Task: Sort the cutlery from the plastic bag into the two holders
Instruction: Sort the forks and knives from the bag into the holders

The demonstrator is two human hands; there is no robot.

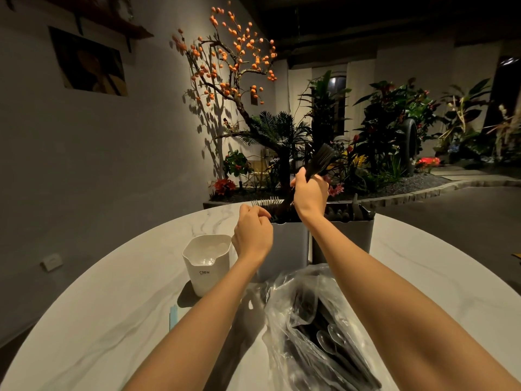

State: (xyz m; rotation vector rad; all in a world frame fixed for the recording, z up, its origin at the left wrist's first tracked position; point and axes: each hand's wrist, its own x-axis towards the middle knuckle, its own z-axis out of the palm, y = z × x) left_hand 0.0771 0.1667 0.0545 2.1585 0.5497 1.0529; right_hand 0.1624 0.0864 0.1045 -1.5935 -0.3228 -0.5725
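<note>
We are counting two grey holders, the left holder (284,244) and the right holder (346,235), side by side on the marble table (112,320). Our right hand (309,193) is gripping a bundle of black cutlery (320,159) above them. Our left hand (252,235) is curling loosely at the left holder's rim, whether pinching anything we cannot tell. One plastic bag (315,328) is lying nearer us, holding more cutlery. One white cup (207,263) is reading "CRBW".

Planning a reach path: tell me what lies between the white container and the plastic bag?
Head view: only the left forearm crosses above bare marble table there.
</note>
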